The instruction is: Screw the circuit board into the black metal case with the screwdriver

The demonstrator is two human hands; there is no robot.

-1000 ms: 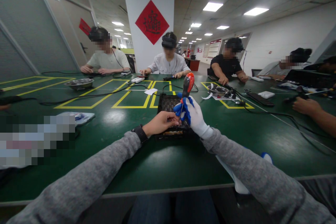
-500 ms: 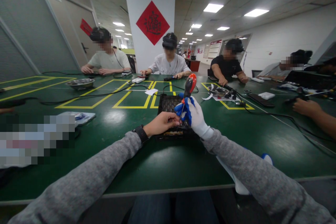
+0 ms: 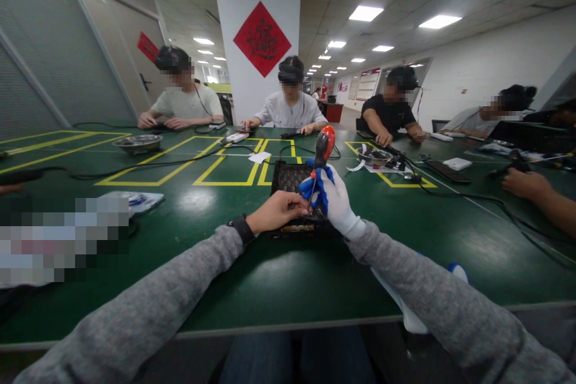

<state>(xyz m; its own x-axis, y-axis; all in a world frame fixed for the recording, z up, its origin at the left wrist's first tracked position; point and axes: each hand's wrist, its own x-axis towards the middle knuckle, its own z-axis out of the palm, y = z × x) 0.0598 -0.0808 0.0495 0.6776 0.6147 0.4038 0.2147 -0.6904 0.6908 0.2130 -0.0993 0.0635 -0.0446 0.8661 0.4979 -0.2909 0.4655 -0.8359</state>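
My right hand (image 3: 336,199), in a white and blue work glove, grips a screwdriver (image 3: 324,147) with a red and black handle. The tool stands nearly upright, its thin shaft pointing down. Close to the shaft's tip, my bare left hand (image 3: 281,210) has thumb and fingers pinched together; whatever lies between them is too small to make out. Both hands are over a black case-like unit (image 3: 288,177) with a patterned inner surface, which lies on the green table (image 3: 243,288). The hands hide much of its middle and right side.
A glove (image 3: 458,273) lies partly behind my right forearm. Metal bowls (image 3: 138,143) (image 3: 374,156), a paper scrap (image 3: 260,158) and black cables (image 3: 180,163) are on the table. Several people sit around it; a co-worker's hand (image 3: 524,180) is at the right.
The screwdriver's handle has shifted very slightly to the left. Both my hands keep almost the same position and grip.
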